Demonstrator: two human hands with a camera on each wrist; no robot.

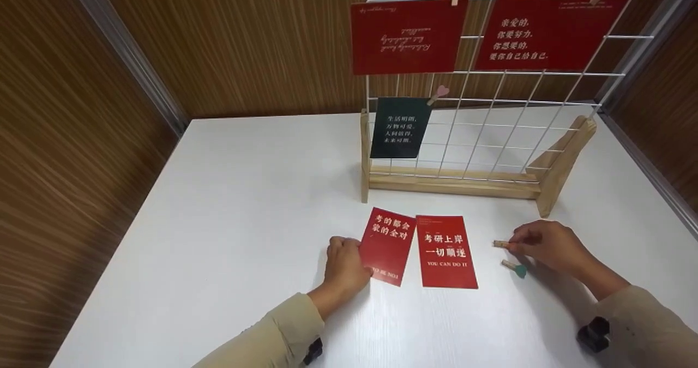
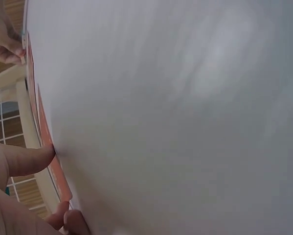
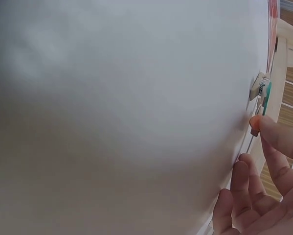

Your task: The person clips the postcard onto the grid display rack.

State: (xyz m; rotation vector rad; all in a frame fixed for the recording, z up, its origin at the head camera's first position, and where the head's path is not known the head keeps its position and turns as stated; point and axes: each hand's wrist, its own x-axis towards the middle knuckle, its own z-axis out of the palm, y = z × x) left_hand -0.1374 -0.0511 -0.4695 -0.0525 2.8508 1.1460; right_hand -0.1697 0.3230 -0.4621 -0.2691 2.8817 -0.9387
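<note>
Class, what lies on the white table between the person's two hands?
Head view: two red cards lie between left hand and right hand.

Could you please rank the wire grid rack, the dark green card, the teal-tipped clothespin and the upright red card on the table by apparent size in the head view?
1. Wire grid rack
2. Upright red card
3. Dark green card, though it is farther away, so it is unsure
4. Teal-tipped clothespin
</note>
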